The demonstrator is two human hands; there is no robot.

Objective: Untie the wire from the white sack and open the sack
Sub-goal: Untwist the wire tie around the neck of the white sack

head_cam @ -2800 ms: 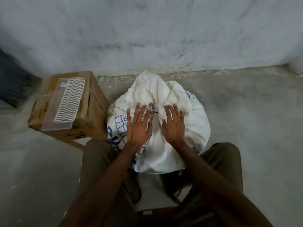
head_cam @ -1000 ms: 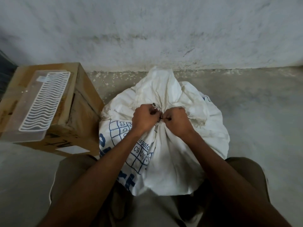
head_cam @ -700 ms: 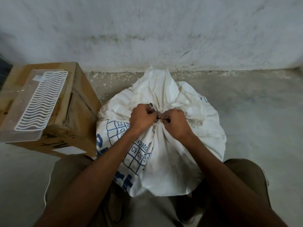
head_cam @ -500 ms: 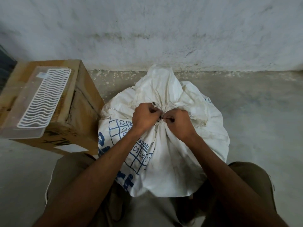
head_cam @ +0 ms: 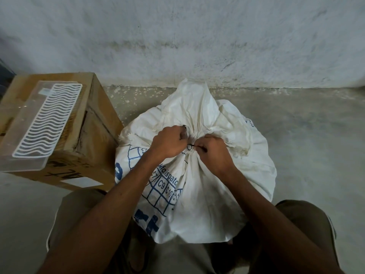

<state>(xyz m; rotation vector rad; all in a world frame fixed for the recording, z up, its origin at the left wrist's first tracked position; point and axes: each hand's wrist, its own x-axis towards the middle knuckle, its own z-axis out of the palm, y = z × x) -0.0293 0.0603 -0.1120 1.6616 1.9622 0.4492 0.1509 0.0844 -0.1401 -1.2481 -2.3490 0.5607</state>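
A full white sack (head_cam: 213, 194) with blue printing stands on the floor between my knees, its neck gathered and bound. A thin dark wire (head_cam: 191, 146) wraps the neck, with a small loop showing between my hands. My left hand (head_cam: 167, 143) is closed on the gathered neck just left of the wire. My right hand (head_cam: 214, 153) pinches the wire's end on the right side. The bunched sack mouth (head_cam: 194, 103) rises above the tie.
A cardboard box (head_cam: 94, 123) stands to the left of the sack, with a clear plastic tray (head_cam: 39, 125) holding a white wavy grid lying on top. A whitewashed wall (head_cam: 197, 40) runs close behind the sack. The concrete floor (head_cam: 306, 125) stretches to the right.
My hands went from lying open on the sack to gripping its neck and wire. Over the last second they have stayed there with only small finger shifts.
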